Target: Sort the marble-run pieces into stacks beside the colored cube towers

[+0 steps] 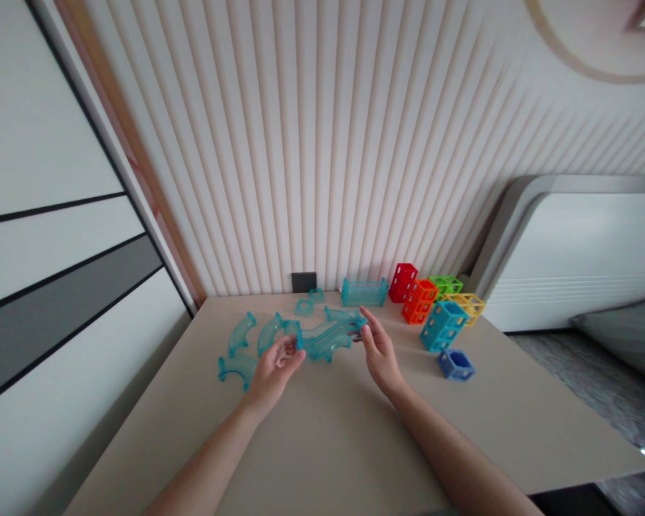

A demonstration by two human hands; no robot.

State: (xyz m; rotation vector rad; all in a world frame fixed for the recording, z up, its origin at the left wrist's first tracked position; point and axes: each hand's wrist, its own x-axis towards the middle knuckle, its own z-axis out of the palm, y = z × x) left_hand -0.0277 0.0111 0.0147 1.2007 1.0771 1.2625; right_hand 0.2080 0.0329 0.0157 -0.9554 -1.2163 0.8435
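While gripping the wavy teal track piece [330, 335] at its left end with the left hand [275, 360] and at its right end with the right hand [378, 351], holds its long axis crosswise between both, equally near each, above the table [322, 444], beside curved teal pieces [241, 335].

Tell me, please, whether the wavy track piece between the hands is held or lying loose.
Held: the left hand grips one end of the track piece, the right hand the other.
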